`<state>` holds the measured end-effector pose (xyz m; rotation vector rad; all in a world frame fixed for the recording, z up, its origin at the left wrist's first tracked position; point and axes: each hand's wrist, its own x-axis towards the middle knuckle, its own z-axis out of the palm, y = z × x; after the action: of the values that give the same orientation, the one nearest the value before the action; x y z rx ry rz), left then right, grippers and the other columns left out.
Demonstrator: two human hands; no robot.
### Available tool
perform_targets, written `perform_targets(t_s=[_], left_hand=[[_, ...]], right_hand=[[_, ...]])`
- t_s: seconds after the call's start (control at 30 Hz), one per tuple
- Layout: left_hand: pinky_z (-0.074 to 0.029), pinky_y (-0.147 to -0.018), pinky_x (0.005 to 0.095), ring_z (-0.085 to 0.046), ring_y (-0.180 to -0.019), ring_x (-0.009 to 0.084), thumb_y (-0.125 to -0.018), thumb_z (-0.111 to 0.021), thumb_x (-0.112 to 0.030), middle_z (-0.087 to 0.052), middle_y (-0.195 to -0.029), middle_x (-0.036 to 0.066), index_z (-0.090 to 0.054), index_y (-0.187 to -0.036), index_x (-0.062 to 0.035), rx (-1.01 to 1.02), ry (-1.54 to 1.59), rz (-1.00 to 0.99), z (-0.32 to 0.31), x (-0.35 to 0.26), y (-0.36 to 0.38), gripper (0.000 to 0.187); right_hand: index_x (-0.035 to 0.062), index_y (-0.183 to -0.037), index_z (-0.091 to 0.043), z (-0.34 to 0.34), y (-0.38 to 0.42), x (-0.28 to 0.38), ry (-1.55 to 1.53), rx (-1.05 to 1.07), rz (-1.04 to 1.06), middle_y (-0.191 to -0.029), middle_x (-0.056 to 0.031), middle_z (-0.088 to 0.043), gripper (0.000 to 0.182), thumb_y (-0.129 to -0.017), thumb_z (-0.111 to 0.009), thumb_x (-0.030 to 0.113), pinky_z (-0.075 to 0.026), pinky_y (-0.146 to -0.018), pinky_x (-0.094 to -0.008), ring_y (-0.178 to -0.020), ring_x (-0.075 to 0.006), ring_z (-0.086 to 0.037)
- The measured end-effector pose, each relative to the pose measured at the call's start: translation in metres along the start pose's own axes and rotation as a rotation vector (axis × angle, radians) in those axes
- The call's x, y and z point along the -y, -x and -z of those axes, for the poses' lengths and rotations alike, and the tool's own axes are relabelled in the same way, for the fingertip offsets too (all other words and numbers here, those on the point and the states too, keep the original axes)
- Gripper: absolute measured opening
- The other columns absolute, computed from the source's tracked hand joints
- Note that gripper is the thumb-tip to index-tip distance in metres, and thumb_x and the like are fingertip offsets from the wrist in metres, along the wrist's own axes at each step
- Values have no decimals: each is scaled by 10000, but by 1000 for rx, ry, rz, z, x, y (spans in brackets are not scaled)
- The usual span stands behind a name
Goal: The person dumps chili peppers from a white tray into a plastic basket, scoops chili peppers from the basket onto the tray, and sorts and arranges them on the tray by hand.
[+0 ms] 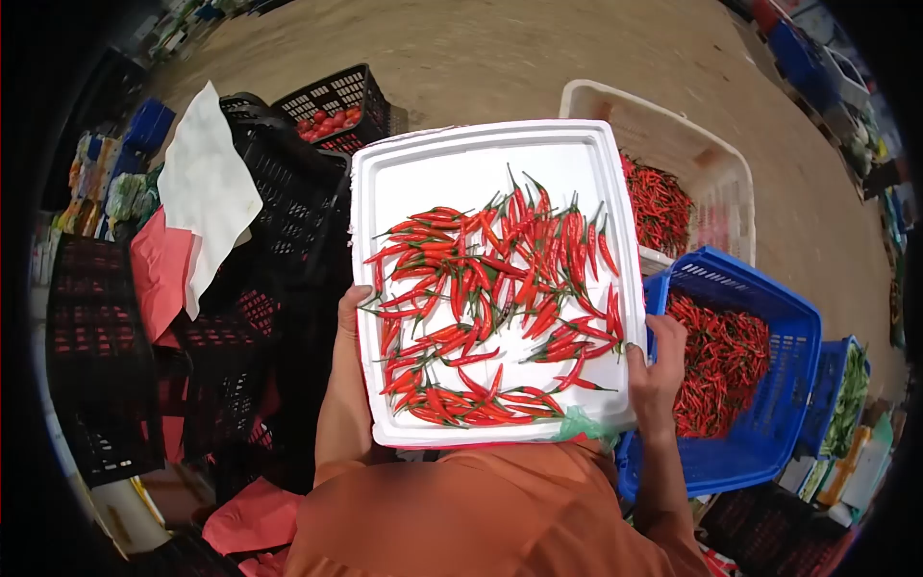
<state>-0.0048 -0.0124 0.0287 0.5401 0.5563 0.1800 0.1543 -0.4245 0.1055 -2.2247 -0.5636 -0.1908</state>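
A white foam tray (433, 173) is held in front of my body, with red chili peppers (495, 264) spread over its middle and lower part. Their stems are green. My left hand (352, 310) grips the tray's left edge, most of its fingers hidden beneath. On the opposite edge, my right hand (659, 370) has its thumb at the rim and its fingers bent along the side. A scrap of green plastic (582, 423) hangs at the tray's lower right corner.
To the right stand a white crate (721, 173) and a blue crate (793, 356), both with red chilies inside. Black crates (101, 365) are stacked at left, with white paper (207, 183) on top. A black crate of tomatoes (336, 91) sits farther back on the floor (461, 58).
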Motion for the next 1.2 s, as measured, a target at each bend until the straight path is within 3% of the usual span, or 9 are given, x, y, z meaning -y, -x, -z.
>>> perform_targets(t_s=[0.1, 0.17, 0.37, 0.5, 0.53, 0.6, 0.8, 1.07, 1.2], left_hand=[[-551, -910, 482, -639, -1048, 358, -708, -657, -188, -611, -1202, 248, -437, -1381, 23, 0, 38, -21, -6, 2, 8, 739], [-545, -923, 486, -622, -1084, 358, -698, -652, -186, -577, -1256, 247, -408, -1404, 11, 7, 2, -65, 7, 5, 13, 772], [-519, -969, 497, -604, -1125, 357, -653, -676, -180, -556, -1300, 223, -397, -1426, -23, -66, -9, -188, -44, 14, 50, 836], [-520, -957, 473, -593, -1136, 337, -683, -667, -208, -544, -1309, 213, -374, -1440, -30, -163, -10, -156, -29, 13, 43, 831], [-539, -924, 484, -646, -1032, 362, -727, -638, -203, -614, -1193, 258, -440, -1355, 53, -147, -13, -194, -34, 17, 43, 706], [-552, -909, 463, -650, -1030, 349, -730, -639, -203, -612, -1191, 261, -433, -1359, 54, -103, -35, -196, -44, 16, 44, 710], [-542, -918, 410, -623, -1096, 293, -786, -613, -148, -574, -1257, 212, -387, -1413, -1, -68, -130, -300, -56, 6, 50, 682], [-458, -954, 297, -593, -1084, 187, -856, -632, -106, -614, -1190, 143, -480, -1315, 66, -316, -723, -534, -67, -10, 72, 513], [-462, -953, 310, -588, -1098, 195, -855, -657, -94, -605, -1193, 130, -519, -1275, 55, -442, -799, -533, -59, -8, 72, 467]], right_hand=[[-20, -1070, -624, -12, -25, 24, -18, -34, 211, -1076, -203, -588, 367, -706, -670, -35, -485, -854, -429, -996, -361, -576], [-8, -1076, -634, -31, -38, 41, -140, 83, 251, -1083, -200, -596, 376, -704, -685, -16, -477, -865, -437, -1002, -363, -579], [8, -1191, -585, -81, -49, 63, 92, 421, 501, -1314, -197, -490, 556, -686, -771, 146, -364, -1016, -504, -1210, -382, -470], [19, -1067, -627, -85, -54, 57, -137, 525, 657, -1149, -146, -548, 396, -695, -730, 106, -398, -949, -470, -1111, -327, -520], [19, -1067, -627, -84, -52, 55, -135, 529, 659, -1149, -146, -548, 396, -695, -730, 106, -398, -949, -470, -1111, -327, -520], [21, -1035, -628, -84, -46, 48, -210, 519, 709, -1081, -129, -568, 353, -695, -705, 77, -417, -909, -447, -1047, -316, -548], [16, -1043, -644, -72, -39, 43, -74, 43, 493, -1107, -191, -596, 349, -695, -667, 19, -458, -847, -463, -981, -364, -580], [22, -1077, -632, -70, -28, 31, 17, 64, 388, -1138, -167, -576, 392, -689, -687, 44, -404, -909, -463, -1040, -357, -543], [13, -1087, -626, -82, -23, 32, -48, 143, 415, -1138, -165, -577, 391, -704, -695, 50, -409, -910, -459, -1047, -349, -549]])
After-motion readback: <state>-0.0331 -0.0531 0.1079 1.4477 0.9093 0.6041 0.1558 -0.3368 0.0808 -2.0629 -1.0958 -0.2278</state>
